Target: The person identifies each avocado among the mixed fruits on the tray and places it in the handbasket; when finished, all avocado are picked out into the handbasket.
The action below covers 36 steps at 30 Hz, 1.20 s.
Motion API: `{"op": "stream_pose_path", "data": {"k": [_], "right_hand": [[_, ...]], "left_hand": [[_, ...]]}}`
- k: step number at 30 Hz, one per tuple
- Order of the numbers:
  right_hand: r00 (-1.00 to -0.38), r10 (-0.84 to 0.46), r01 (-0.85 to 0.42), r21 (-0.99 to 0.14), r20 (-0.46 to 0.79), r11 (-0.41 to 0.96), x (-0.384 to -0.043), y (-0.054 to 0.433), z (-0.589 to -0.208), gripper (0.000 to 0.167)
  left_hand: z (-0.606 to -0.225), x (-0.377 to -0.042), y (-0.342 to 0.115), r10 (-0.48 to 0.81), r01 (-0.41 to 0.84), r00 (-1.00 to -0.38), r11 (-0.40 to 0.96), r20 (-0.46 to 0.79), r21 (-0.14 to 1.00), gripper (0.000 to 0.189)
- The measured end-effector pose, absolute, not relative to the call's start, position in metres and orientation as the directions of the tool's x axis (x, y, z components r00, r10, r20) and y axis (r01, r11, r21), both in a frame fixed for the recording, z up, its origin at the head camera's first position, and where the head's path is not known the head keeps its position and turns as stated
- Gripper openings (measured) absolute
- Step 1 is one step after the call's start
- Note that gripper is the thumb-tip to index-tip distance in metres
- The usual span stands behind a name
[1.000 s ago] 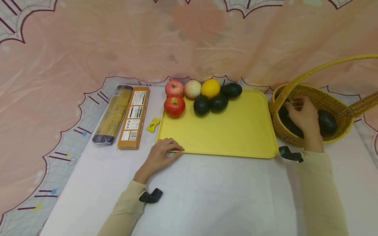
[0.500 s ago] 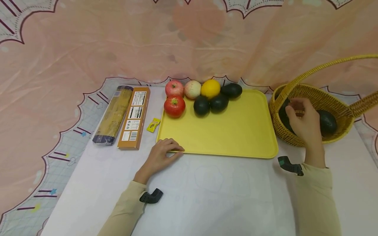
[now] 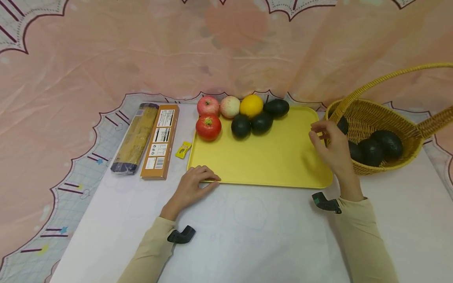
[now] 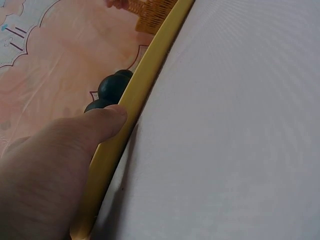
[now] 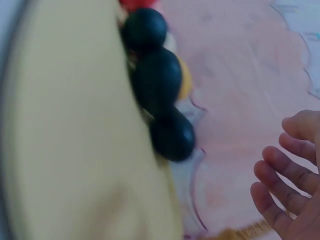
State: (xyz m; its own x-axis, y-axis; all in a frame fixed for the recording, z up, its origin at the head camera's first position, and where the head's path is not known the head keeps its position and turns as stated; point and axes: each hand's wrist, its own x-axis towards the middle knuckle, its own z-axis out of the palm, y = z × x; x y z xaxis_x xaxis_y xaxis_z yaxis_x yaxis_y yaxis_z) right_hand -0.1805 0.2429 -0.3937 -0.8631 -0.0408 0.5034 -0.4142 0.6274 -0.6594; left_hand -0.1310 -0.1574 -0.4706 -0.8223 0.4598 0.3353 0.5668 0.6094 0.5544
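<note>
My left hand [image 3: 192, 190] holds the front left rim of the yellow tray [image 3: 262, 169], its thumb [image 4: 112, 120] against the rim in the left wrist view. My right hand [image 3: 332, 149] is above the tray's right edge beside the wicker basket [image 3: 407, 118]; in the right wrist view its fingers [image 5: 280, 172] are spread, with nothing in them. Several dark avocados [image 3: 387, 143] lie in the basket, partly hidden by the hand. On the tray's back part sit three dark avocados [image 3: 262, 123], a yellow fruit [image 3: 251, 105], a pale fruit [image 3: 230, 107], a pink apple [image 3: 208, 106] and a red fruit [image 3: 208, 127].
Left of the tray lie a small yellow packet [image 3: 183, 150], a long orange-brown box [image 3: 161, 141] and a clear-wrapped bundle [image 3: 135, 137] with dark ends. The basket's tall handle [image 3: 393, 76] arches over it. A patterned pink cloth [image 3: 141, 55] hangs behind the white table [image 3: 247, 236].
My right hand has come out of the basket, moving left to the tray's right edge, exposing more avocados in the basket. My left hand has stayed on the tray rim.
</note>
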Motion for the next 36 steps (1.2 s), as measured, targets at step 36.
{"op": "stream_pose_path", "data": {"k": [36], "right_hand": [[-0.903, -0.386, -0.428, -0.462, 0.187, 0.777, -0.265, 0.155, -0.413, 0.068]], "left_hand": [[-0.474, -0.132, -0.159, 0.46, 0.566, -0.822, 0.608, 0.335, 0.556, 0.012]]}}
